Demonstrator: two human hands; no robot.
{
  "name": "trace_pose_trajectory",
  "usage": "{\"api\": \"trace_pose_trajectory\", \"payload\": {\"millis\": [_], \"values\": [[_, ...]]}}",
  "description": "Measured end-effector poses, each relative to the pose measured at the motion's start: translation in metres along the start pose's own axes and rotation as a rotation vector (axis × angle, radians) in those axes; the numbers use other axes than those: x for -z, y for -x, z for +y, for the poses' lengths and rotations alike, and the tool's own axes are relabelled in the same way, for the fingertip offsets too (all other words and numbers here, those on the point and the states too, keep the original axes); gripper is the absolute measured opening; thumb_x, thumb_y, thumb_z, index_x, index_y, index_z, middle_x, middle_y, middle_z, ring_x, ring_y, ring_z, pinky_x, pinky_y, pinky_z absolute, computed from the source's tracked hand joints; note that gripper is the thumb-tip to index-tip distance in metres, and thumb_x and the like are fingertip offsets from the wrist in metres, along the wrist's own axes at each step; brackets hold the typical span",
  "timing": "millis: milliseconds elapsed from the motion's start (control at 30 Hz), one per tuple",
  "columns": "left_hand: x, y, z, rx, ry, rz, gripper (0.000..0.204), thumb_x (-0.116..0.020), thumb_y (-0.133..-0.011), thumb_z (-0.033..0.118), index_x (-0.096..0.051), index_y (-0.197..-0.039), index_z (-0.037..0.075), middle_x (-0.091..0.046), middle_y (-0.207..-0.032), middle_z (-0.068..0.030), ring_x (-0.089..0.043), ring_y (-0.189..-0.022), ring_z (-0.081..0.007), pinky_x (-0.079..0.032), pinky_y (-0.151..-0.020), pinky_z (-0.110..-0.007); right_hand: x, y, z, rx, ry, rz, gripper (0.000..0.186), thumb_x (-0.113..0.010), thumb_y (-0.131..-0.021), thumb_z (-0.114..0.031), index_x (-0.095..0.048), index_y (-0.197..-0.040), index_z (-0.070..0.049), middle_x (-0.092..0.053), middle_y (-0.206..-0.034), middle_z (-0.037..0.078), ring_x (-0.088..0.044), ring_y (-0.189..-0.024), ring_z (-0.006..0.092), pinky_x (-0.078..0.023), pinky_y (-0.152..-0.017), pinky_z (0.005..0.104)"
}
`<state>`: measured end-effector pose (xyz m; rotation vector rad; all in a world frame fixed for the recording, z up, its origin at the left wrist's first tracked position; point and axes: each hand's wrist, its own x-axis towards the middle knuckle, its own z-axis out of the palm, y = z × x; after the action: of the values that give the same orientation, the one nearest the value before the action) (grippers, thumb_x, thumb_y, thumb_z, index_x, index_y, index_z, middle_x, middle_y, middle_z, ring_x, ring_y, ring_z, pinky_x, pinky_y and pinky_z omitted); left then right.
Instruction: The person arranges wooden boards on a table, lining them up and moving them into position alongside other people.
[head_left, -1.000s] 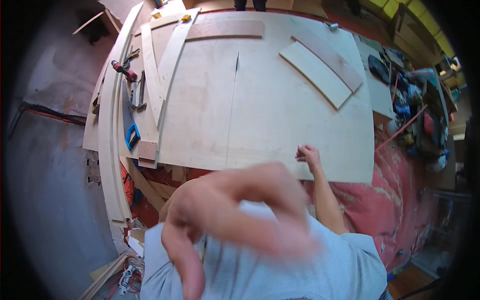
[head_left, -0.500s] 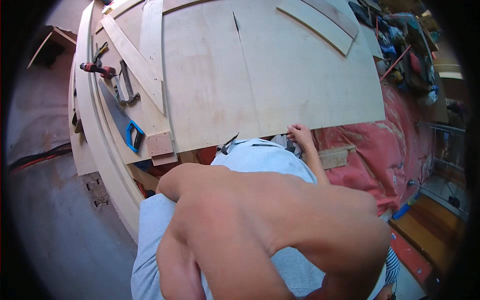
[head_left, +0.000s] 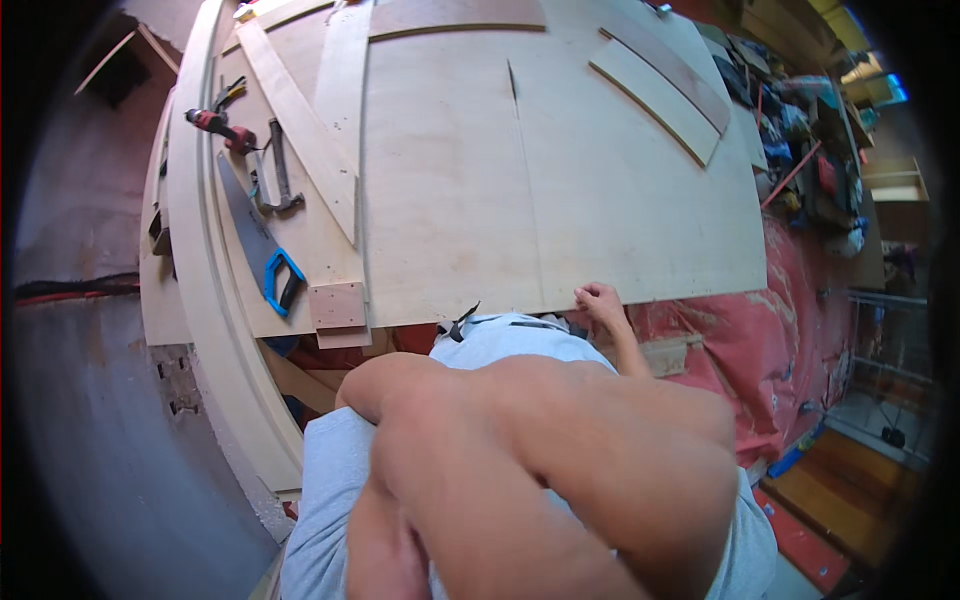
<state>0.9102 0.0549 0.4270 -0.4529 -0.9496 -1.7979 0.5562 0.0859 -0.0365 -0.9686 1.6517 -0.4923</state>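
Observation:
My left hand [head_left: 530, 470] looms very large at the bottom, close to the camera, fingers bent but apart, tips out of view. My right hand [head_left: 598, 300], loosely curled with no object visible in it, is at the front edge of a large plywood sheet [head_left: 450, 200]. On the sheet's left side lie a blue-handled handsaw [head_left: 250, 215], a red-and-black drill [head_left: 235, 134], a hammer [head_left: 280, 175], pliers [head_left: 232, 92] and pale strips [head_left: 300, 120]. A small square block [head_left: 335, 305] sits at the front left corner.
Two short boards [head_left: 650, 95] lie at the back right, another [head_left: 455, 20] at the back. A cluttered pile [head_left: 820, 160] stands right of the sheet, above a red tarp [head_left: 750, 370]. Long trim boards [head_left: 200, 250] run along the left, beside a grey plastered surface [head_left: 80, 420].
My left hand has come up large toward the camera, its fingers shifting downward. The view has tilted and shifted. My right hand stays by the sheet's front edge, now closer to it.

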Motion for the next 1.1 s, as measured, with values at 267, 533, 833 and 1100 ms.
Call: {"api": "trace_pose_trajectory", "payload": {"millis": [267, 533, 833, 1100], "values": [[0.064, 0.056, 0.003, 0.123, -0.608, 0.330, 0.058, -0.074, -0.099, 0.033, -0.061, -0.135, -0.011, -0.073, -0.111, -0.0168, -0.071, -0.089, -0.0207, -0.057, -0.080, -0.033, 0.011, -0.049, -0.020, 0.143, 0.330, 0.338, 0.028, -0.075, -0.093, -0.028, -0.077, -0.096, 0.000, -0.076, -0.081, 0.014, -0.075, -0.079, 0.0276, -0.059, -0.076, 0.0425], [0.196, 0.245, 0.023, 0.783, -2.131, 0.912, 0.038, -0.074, -0.097, 0.028, -0.070, -0.126, 0.003, -0.074, -0.111, -0.0177, -0.073, -0.104, -0.0315, -0.057, -0.090, -0.040, 0.033, -0.017, -0.036, 0.169, 0.645, 0.479, 0.071, -0.082, -0.087, -0.034, -0.056, -0.143, 0.000, -0.043, -0.157, 0.029, -0.044, -0.144, 0.0430, -0.041, -0.117, 0.0478], [0.290, 0.411, 0.008, 0.931, -2.329, 1.157, 0.069, -0.072, -0.095, 0.042, -0.053, -0.147, 0.000, -0.050, -0.154, -0.0233, -0.047, -0.143, -0.0416, -0.036, -0.120, -0.054, 0.045, -0.012, 0.003, 0.017, 0.737, 0.391, 0.115, -0.085, -0.082, -0.054, -0.030, -0.156, 0.015, -0.022, -0.165, 0.041, -0.018, -0.158, 0.0487, -0.021, -0.130, 0.0479], [0.312, 0.444, -0.013, 0.958, -2.528, 1.157, 0.085, -0.068, -0.093, 0.054, -0.045, -0.154, 0.000, -0.036, -0.168, -0.0195, -0.032, -0.155, -0.0371, -0.019, -0.129, -0.054, 0.052, -0.027, 0.004, 0.034, 0.869, 0.325, 0.117, -0.087, -0.078, -0.056, -0.032, -0.155, 0.014, -0.025, -0.163, 0.037, -0.028, -0.152, 0.0514, -0.032, -0.125, 0.0512]]}}
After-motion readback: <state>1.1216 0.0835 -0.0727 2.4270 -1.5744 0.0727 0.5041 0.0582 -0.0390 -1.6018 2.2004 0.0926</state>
